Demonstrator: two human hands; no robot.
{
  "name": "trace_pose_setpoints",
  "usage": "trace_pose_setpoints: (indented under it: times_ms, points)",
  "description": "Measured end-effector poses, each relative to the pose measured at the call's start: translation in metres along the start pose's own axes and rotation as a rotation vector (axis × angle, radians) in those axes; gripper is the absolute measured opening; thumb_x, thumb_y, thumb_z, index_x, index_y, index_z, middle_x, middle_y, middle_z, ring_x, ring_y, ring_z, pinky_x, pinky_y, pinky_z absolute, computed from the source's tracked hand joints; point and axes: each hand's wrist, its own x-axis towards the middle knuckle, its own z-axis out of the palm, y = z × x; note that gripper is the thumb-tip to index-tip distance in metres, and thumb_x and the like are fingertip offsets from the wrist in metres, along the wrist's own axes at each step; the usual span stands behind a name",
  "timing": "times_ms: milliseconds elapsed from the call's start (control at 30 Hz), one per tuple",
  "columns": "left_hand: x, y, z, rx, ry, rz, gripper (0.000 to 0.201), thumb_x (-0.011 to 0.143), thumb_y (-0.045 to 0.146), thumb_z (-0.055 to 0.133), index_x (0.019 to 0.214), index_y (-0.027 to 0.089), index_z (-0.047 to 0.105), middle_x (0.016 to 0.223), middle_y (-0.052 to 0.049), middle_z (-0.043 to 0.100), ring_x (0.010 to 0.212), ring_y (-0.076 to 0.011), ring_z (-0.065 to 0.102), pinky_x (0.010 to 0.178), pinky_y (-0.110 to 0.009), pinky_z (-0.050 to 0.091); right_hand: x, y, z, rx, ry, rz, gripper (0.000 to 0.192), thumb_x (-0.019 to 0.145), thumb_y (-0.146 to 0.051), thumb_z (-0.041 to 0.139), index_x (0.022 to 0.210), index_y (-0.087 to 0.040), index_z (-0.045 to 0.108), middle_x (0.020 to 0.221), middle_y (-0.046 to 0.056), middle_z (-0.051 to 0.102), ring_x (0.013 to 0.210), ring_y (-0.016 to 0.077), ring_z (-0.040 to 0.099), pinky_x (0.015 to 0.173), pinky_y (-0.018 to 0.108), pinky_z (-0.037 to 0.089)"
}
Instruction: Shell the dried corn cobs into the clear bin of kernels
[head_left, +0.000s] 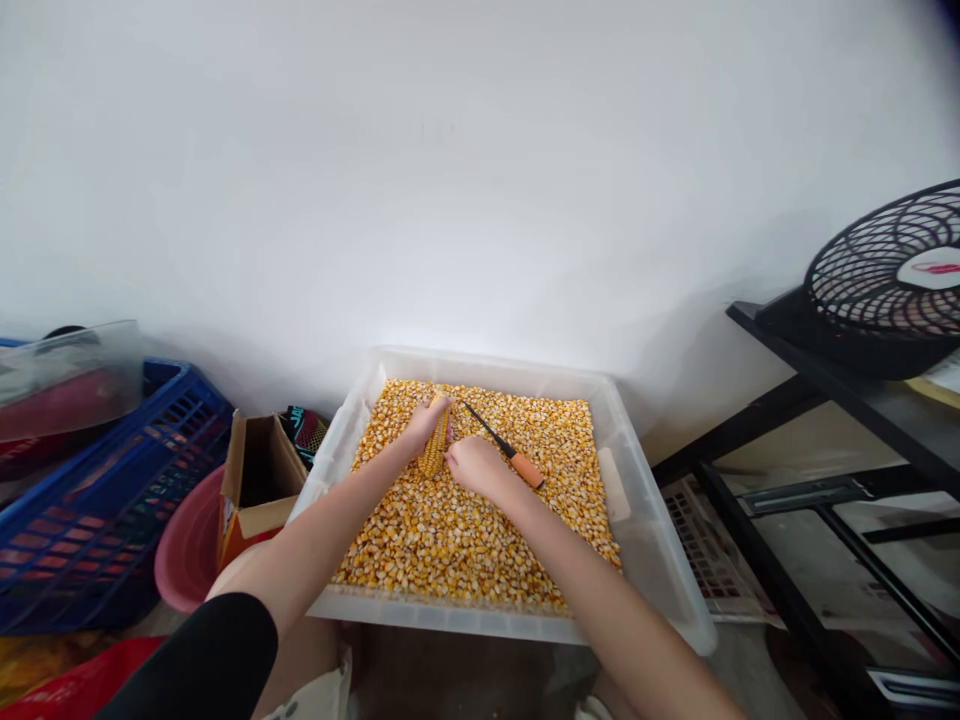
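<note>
At the left a blue crate (112, 480) and a cardboard box (255, 480) are kept close by. The corn cob (434, 447) is gripped upright over the loose kernels (465, 530) in the clear tub (660, 560) by the left hand (426, 420), fingers clamped on its top, so that grains fall inside. The right hand (474, 464) is closed against its lower side. A screwdriver (504, 447) lies just beside it.

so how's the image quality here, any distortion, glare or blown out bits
Head view: the wide lens bends the edges, so the fan and blue crate lean outward; the white wall is bright and nearly featureless, with a dark vignette in the top right corner; soft shadow falls behind the bin; the left hand, right hand and corn cob are small but reasonably sharp.
</note>
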Motion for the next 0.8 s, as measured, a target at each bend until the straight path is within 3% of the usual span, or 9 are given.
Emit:
trace_pose_setpoints:
  times_ms: [133, 367, 600, 700, 800]
  points:
    - [-0.006, 0.003, 0.004, 0.052, -0.001, 0.002, 0.031, 0.07, 0.048, 0.053, 0.065, 0.018, 0.047, 0.043, 0.0, 0.051, 0.038, -0.0136, 0.049, 0.04, -0.024, 0.039, 0.0, 0.0, 0.002, -0.021, -0.014, -0.028, 0.033, 0.085, -0.025, 0.036, 0.089, -0.011, 0.066, 0.086, 0.015, 0.066, 0.077, 0.0186, 0.061, 0.067, 0.024, 0.039]
    - [-0.011, 0.005, 0.011, 0.224, -0.052, 0.108, 0.032, 0.07, 0.049, 0.052, 0.065, 0.018, 0.045, 0.044, 0.002, 0.049, 0.039, -0.0128, 0.048, 0.042, -0.023, 0.037, 0.003, 0.024, 0.007, 0.112, -0.04, -0.107, 0.033, 0.085, -0.033, 0.039, 0.083, -0.014, 0.066, 0.083, 0.009, 0.066, 0.07, 0.0139, 0.058, 0.06, 0.021, 0.034]
    - [-0.015, 0.001, 0.023, 0.694, -0.165, 0.421, 0.036, 0.066, 0.049, 0.054, 0.055, 0.014, 0.049, 0.05, 0.004, 0.045, 0.049, -0.0092, 0.041, 0.046, -0.02, 0.028, 0.0, 0.038, 0.008, 0.295, -0.107, -0.166, 0.023, 0.076, -0.024, 0.046, 0.068, -0.012, 0.064, 0.06, 0.003, 0.059, 0.055, 0.0094, 0.046, 0.051, 0.019, 0.029]
    - [-0.015, 0.002, 0.023, 0.685, -0.161, 0.419, 0.037, 0.067, 0.049, 0.053, 0.054, 0.015, 0.049, 0.049, 0.004, 0.044, 0.05, -0.0093, 0.041, 0.046, -0.021, 0.028, -0.001, 0.04, 0.004, 0.338, -0.121, -0.167, 0.023, 0.076, -0.024, 0.047, 0.064, -0.012, 0.063, 0.055, 0.0, 0.054, 0.051, 0.0083, 0.04, 0.05, 0.019, 0.027]
    - [-0.014, 0.005, 0.02, 0.515, -0.145, 0.309, 0.036, 0.068, 0.05, 0.053, 0.058, 0.015, 0.049, 0.048, 0.003, 0.048, 0.048, -0.0112, 0.046, 0.046, -0.021, 0.033, -0.003, 0.041, -0.001, 0.363, -0.093, -0.168, 0.029, 0.079, -0.029, 0.047, 0.062, -0.012, 0.062, 0.053, -0.001, 0.051, 0.05, 0.0073, 0.036, 0.051, 0.02, 0.024]
